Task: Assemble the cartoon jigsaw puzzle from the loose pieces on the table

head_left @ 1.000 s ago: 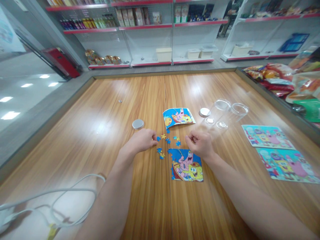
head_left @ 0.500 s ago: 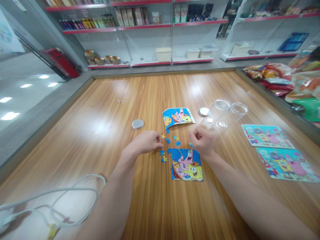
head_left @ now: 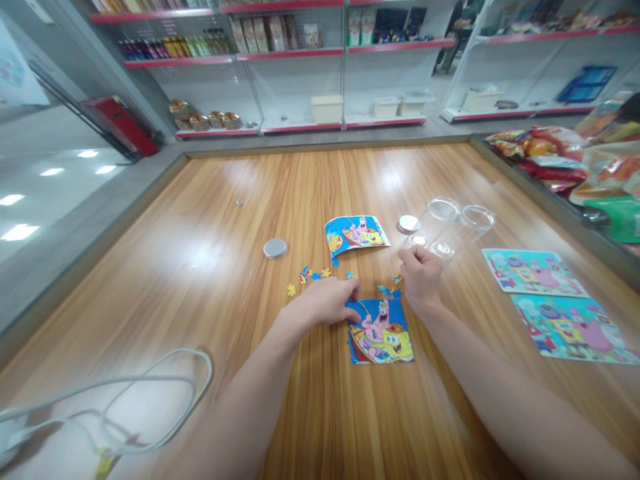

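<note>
**Left hand [head_left: 333,300] covers corner of cartoon puzzle [head_left: 383,333] on wooden desk [head_left: 235,293]**

The puzzle's upper-left corner disappears beneath the left hand, near the middle of the desk; whether those fingers [head_left: 353,315] grip a piece cannot be told. At its upper right, the right hand [head_left: 421,277] has its fingers curled closed, their contents, if any, out of sight. Loose puzzle pieces [head_left: 390,292] lie near that hand, some overlapping and hard to count; others, blue and yellow, sit beyond the left hand. Both forearms run out of frame below.

Behind, a curled picture sheet [head_left: 357,233] lies between two round lids, one to its left [head_left: 275,248], one to its right [head_left: 409,224]. Clear jars [head_left: 450,227] blur into the wood grain, and a tiny object [head_left: 239,202] is too small to identify. A pale cable [head_left: 165,380] leaves at left.

The glossy desk catches overhead light. Beyond stand red-edged store shelves [head_left: 290,53], labels unreadable; snack packets [head_left: 555,157] are cropped at right, and a person [head_left: 454,33] is cut off above.
</note>
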Demonstrator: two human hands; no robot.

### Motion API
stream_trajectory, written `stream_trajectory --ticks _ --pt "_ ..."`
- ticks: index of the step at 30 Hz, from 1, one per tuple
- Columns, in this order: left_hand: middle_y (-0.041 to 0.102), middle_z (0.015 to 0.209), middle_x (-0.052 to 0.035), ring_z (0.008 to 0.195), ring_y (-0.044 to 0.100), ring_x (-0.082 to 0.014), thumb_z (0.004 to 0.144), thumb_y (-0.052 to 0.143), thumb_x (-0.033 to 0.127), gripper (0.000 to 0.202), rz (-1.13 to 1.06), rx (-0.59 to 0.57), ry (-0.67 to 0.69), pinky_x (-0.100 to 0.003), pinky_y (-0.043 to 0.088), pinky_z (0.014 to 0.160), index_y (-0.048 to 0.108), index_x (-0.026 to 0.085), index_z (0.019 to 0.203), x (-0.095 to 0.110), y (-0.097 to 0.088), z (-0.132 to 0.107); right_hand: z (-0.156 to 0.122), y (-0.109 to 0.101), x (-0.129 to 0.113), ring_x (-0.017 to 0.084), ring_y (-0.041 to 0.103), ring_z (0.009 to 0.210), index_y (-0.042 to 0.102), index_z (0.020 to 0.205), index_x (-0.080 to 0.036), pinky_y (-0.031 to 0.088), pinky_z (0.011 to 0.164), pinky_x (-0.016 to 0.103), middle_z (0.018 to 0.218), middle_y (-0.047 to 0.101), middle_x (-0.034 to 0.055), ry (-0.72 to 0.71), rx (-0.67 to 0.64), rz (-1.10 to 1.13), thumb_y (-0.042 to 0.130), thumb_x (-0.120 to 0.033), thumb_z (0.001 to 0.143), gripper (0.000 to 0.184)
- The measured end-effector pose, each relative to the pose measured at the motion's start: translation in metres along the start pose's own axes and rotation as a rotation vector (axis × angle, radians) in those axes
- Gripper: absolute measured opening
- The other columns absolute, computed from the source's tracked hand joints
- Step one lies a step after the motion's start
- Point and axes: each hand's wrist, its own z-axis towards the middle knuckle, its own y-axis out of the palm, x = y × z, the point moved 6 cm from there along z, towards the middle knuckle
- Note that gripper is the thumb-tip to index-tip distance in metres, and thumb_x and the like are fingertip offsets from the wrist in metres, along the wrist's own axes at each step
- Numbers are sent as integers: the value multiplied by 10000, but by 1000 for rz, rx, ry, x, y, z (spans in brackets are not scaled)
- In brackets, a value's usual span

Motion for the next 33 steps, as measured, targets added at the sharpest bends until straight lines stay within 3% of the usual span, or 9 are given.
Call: stream_trajectory --ticks 5,14,19,23,27,30,33 --pt "731 978 -28 878 678 -238 772 787 483 384 12 6 -21 -272 398 629 614 253 1026 -3 -1 0 -4 -3 -3 96 355 470 417 558 -212 271 443 250 503 391 -49 25 76 30 628 -292 805 335" --pt "729 858 -21 813 681 -224 825 736 403 191 29 17 -75 -276 411 619 656 236 876 -11 -4 0 -5 -2 -13 89 337 474 406 540 -204 260 458 251 494 367 -55 10 61 26 636 -269 797 351" --pt "729 826 -29 798 681 -230 845 701 365 142 54 52 -72 -282 429 628 665 228 853 -9 -11 -1 -4 4 -12 87 333 486 424 522 -195 240 466 250 503 362 -53 -1 -15 -2 647 -253 771 339" --pt "736 942 -76 902 689 -261 953 555 362 214 96 153 -54 -329 479 738 674 234 1076 9 -17 -1 -3 6 -8 88 325 488 417 530 -198 237 463 247 506 337 -58 4 -33 -4 637 -257 774 333" --pt "747 984 -69 901 703 -272 1003 472 426 382 155 167 46 -366 508 764 567 356 1366 35 -8 1 -2 7 -6 86 330 486 419 533 -197 249 464 245 509 349 -57 1 -42 -4 624 -264 784 331" --pt "757 926 -61 813 712 -263 1003 459 461 383 220 130 64 -356 522 710 596 395 1354 40 1 3 -2 7 -6 84 333 473 421 536 -197 245 457 243 500 353 -58 -4 -48 -18 617 -267 788 327" --pt "767 992 -49 861 716 -232 1004 469 459 357 219 158 5 -326 529 756 654 379 1299 31 -4 3 -3 8 -8 82 332 471 419 538 -197 245 455 239 500 354 -59 -17 -51 -42 612 -279 795 331"
